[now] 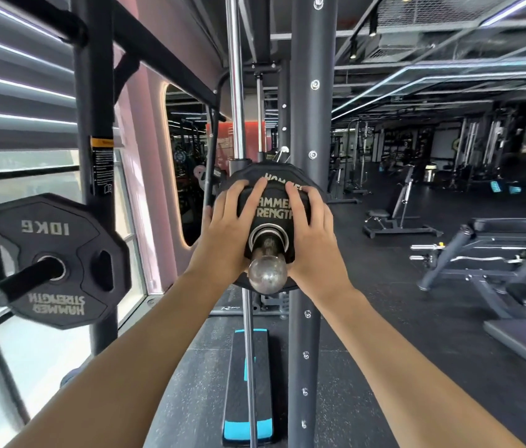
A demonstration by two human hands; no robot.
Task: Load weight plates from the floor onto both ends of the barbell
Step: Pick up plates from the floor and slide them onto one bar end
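Head view, both hands, left hand (227, 232), right hand (311, 231), pressing small plate (273, 206) on barbell sleeve (267, 270)

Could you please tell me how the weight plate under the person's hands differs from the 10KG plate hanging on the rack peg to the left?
The plate on the barbell sleeve has the left hand and right hand pressed flat on its face; the 10KG plate is untouched. Its lettering reads upright, while the 10KG plate's is upside down. It sits on a chrome sleeve end; the 10KG plate hangs on a black peg. Both are black, many-sided Hammer Strength plates.
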